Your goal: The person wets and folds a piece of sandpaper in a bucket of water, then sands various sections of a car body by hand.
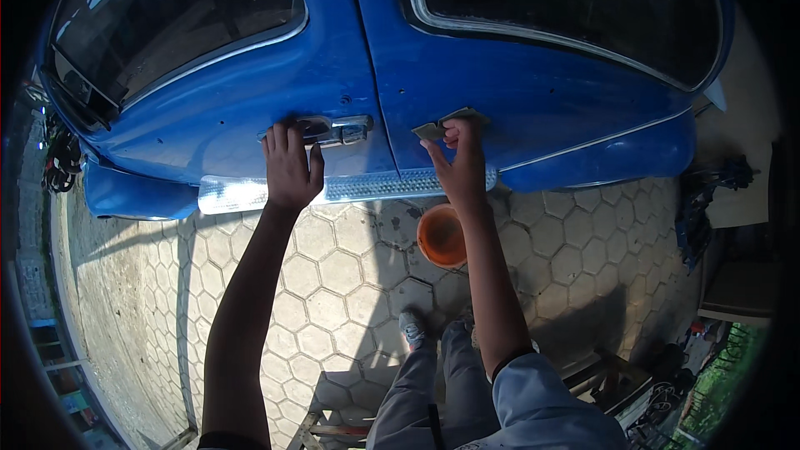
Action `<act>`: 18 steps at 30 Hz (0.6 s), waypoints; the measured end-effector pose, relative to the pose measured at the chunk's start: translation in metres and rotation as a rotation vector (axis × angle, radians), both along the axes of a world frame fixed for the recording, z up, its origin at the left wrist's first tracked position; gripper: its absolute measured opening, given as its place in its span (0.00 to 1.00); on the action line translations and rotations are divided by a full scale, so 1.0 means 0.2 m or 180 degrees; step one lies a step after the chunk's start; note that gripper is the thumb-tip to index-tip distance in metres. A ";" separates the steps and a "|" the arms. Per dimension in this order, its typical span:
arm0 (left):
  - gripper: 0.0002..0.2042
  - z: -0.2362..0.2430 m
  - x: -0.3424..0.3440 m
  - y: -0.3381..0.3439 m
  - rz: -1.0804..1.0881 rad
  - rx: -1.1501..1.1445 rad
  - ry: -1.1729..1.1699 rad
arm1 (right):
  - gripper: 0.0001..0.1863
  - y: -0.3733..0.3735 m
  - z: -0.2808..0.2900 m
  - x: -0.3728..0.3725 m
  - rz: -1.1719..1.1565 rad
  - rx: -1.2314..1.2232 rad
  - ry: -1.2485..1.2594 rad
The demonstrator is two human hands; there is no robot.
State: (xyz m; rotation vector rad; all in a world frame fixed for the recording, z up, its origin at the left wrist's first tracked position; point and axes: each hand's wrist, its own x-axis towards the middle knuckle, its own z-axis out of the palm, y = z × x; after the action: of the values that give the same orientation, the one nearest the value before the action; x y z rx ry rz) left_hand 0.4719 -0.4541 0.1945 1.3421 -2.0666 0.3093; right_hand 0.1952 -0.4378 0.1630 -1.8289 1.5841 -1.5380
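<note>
A blue car (242,100) fills the upper part of the view, its door on the left and rear body panel on the right. My left hand (290,165) is on the left end of the chrome door handle (354,130), fingers hooked over it and thumb apart. My right hand (460,162) pinches a folded olive-grey piece of sandpaper (429,131) against the blue panel, right of the door seam. Part of the sandpaper is hidden behind my fingers.
A bright metal running board (375,187) runs along the car's bottom. An orange bucket (442,236) stands on the hexagonal paving (333,275) beneath my right forearm. My shoe (412,329) is close by. Dark wooden framing (612,379) and clutter lie at the lower right.
</note>
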 end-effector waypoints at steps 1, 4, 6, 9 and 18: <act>0.15 -0.03 0.00 -0.01 0.0014 0.0016 -0.0033 | 0.13 -0.02 -0.02 0.03 0.0024 -0.0010 0.0029; 0.13 -0.09 -0.04 -0.03 0.0144 -0.0146 0.0059 | 0.07 -0.06 -0.05 0.15 -0.0657 -0.0441 -0.0487; 0.12 -0.09 -0.07 -0.04 0.0355 -0.0375 0.0322 | 0.07 -0.07 -0.02 0.27 -0.0228 -0.0430 -0.0299; 0.12 -0.09 -0.05 -0.04 0.0306 -0.0298 0.0243 | 0.05 -0.16 0.10 0.31 0.0290 -0.0604 -0.0059; 0.12 -0.09 -0.06 -0.04 0.0344 -0.0203 0.0312 | 0.08 -0.18 0.16 0.18 -0.0012 -0.0848 0.0486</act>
State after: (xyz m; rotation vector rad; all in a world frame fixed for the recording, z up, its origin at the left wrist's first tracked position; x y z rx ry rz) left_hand 0.4600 -0.4614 0.1774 1.4050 -1.8926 0.3461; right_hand 0.2316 -0.4748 0.1949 -2.1307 1.5055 -1.7181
